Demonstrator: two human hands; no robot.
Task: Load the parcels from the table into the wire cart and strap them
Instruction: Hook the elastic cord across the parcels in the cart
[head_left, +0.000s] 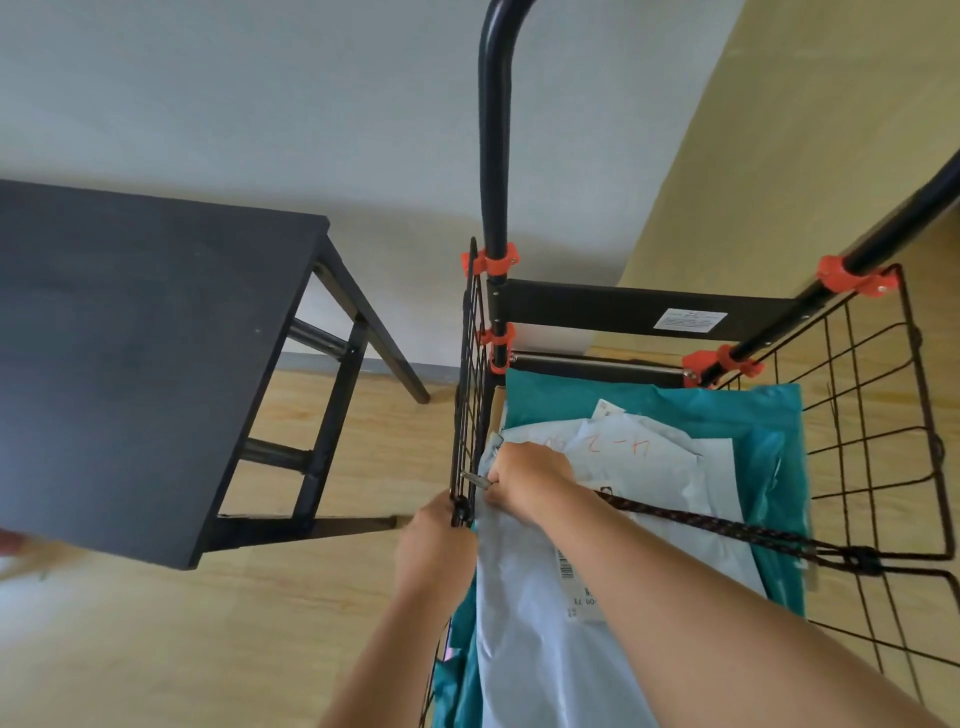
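Note:
The black wire cart (862, 415) stands right of the table, holding teal parcels (727, 415) and pale grey mailer bags (524, 597) stacked on top. A dark braided elastic strap (727, 530) runs across the parcels, its far end fixed on the right wire wall. My right hand (530, 475) grips the strap's near end, with its metal hook (475, 479) at the left wire wall. My left hand (436, 545) grips the top edge of that left wall just below the hook.
A black table (130, 338) with a bare top stands to the left on the wooden floor. The cart's black handle tube (493, 156) with orange clamps rises at the back. A grey wall lies behind.

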